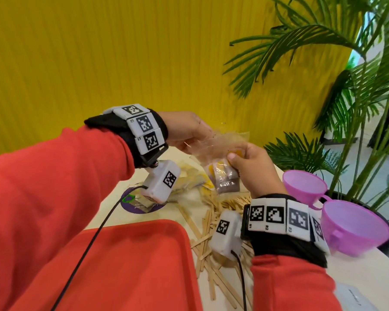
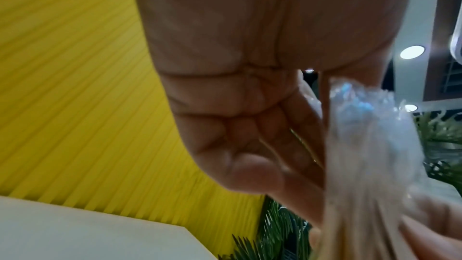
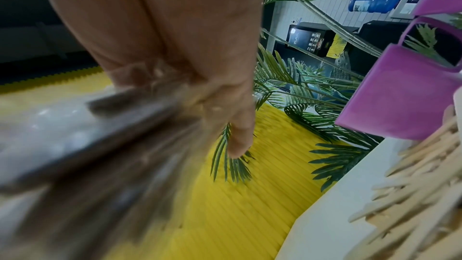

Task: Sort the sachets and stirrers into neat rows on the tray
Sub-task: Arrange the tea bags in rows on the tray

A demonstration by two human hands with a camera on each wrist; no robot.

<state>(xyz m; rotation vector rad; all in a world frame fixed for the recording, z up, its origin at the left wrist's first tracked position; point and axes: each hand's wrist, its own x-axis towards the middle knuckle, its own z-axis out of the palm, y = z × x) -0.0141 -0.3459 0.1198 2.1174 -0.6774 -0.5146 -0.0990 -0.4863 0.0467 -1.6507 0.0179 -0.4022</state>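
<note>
Both hands hold a clear plastic bag (image 1: 213,142) up above the table. My left hand (image 1: 189,133) grips its crumpled top, which shows as clear plastic (image 2: 362,126) in the left wrist view. My right hand (image 1: 245,162) pinches the lower part, where grey and yellow sachets (image 1: 225,178) hang inside; in the right wrist view the bag (image 3: 100,145) is a blur. More yellow sachets (image 1: 189,178) lie loose on the table behind the left wrist camera. A heap of wooden stirrers (image 1: 209,223) (image 3: 420,185) lies beside the red tray (image 1: 144,261), whose visible part holds nothing.
Two purple cups (image 1: 355,227) (image 3: 400,94) stand at the table's right edge. A palm plant (image 1: 346,90) rises behind them. A round purple coaster (image 1: 130,203) lies under some sachets. A yellow ribbed wall (image 1: 99,52) backs the white table (image 1: 368,265).
</note>
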